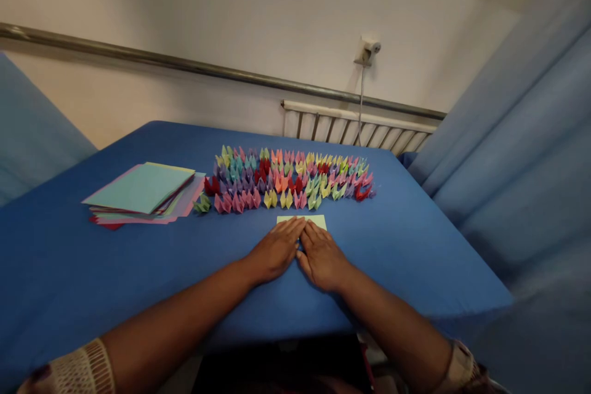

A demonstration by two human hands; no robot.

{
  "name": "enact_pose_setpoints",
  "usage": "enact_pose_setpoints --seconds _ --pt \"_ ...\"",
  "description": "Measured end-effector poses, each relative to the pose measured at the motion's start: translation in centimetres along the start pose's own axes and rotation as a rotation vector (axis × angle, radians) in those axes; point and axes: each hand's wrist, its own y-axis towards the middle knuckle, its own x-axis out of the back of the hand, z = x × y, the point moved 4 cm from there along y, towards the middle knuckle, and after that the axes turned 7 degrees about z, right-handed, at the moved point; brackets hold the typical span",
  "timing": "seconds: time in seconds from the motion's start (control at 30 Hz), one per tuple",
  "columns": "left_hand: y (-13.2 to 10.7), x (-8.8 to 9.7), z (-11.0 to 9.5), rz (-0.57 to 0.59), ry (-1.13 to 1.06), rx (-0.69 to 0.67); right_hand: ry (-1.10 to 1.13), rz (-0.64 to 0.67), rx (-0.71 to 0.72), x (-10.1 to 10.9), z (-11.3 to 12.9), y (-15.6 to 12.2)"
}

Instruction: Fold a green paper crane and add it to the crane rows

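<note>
A small pale yellow-green sheet of paper (316,220) lies on the blue table cover, partly hidden under my fingers. My left hand (276,250) rests flat on its left part, fingers stretched out. From the other side my right hand (322,257) lies flat on the paper too, and the fingertips of both hands meet near its middle. Whether the sheet is folded beneath them I cannot tell. Just beyond stand several rows of small folded paper cranes (281,183) in pink, red, yellow, green, blue and purple.
To the left, a stack of coloured paper sheets (143,188) sits on the blue-covered table (184,295). Behind the table are a wall rail (207,72), a radiator (341,123) and a plugged-in cable (361,92). Blue curtains (521,154) hang at both sides.
</note>
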Motion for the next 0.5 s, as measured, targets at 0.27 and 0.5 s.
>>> enact_pose_setpoints --seconds 0.27,0.5 --pt "-2.1 1.0 0.8 0.029 0.101 0.125 0.027 0.002 -0.122 0.3 -0.3 -0.8" --pt "-2.4 1.1 0.6 0.014 0.116 0.202 -0.006 -0.135 -0.335 0.5 -2.8 -0.9"
